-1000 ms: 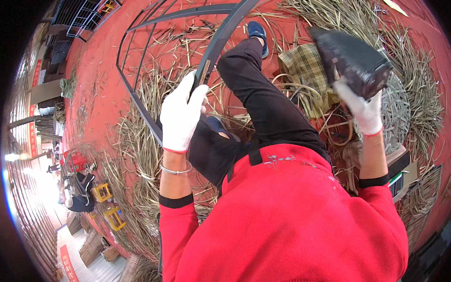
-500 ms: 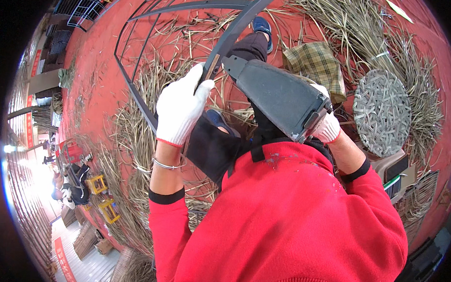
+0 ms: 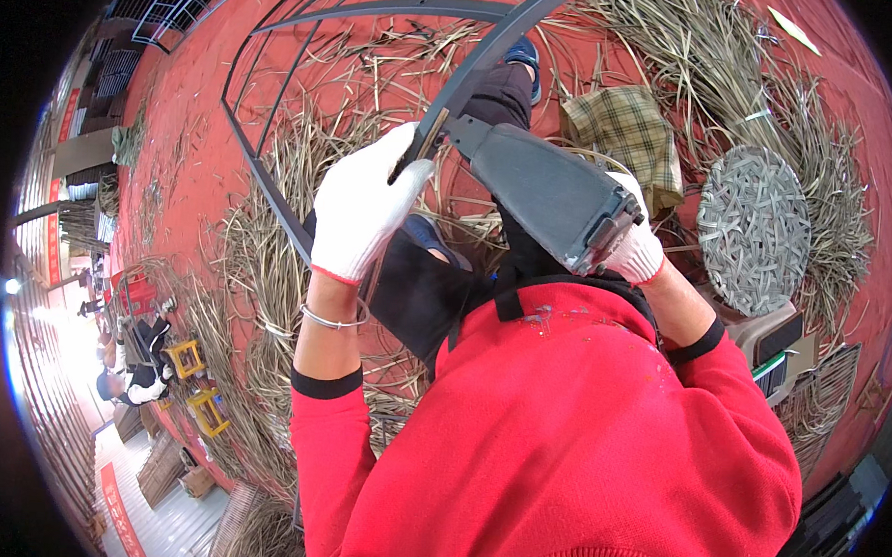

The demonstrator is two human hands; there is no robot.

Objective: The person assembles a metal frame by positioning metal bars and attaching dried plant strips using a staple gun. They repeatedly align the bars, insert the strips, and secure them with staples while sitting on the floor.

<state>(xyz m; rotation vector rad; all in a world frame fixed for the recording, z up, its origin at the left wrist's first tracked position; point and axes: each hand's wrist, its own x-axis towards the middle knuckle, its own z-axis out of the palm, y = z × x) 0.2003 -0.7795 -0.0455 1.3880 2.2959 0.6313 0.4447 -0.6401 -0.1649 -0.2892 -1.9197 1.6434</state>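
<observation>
My left hand [image 3: 367, 202], in a white knitted glove, is closed round a dark metal frame [image 3: 473, 63], thumb and fingers on either side of one bar. A narrow brownish strip [image 3: 430, 133] lies along that bar by my fingertips. My gloved right hand [image 3: 636, 241] grips the wide rear end of a dark grey wedge-shaped hand tool [image 3: 547, 189]; the tool's body hides some of those fingers. The tool's narrow nose points up and left, close beside the bar. Whether they touch, I cannot tell.
Loose flat strips [image 3: 282, 204] litter the red floor [image 3: 192, 103], with a large bundle [image 3: 689, 61] at far right. A round woven grey seat [image 3: 753, 230] and a checked cloth [image 3: 623, 137] are at right. Yellow stools [image 3: 207, 412] and another person [image 3: 138, 376] are at left.
The frame has shifted slightly to the right, with my left hand still closed on it. The tool's rear end and my right hand have moved a little left.
</observation>
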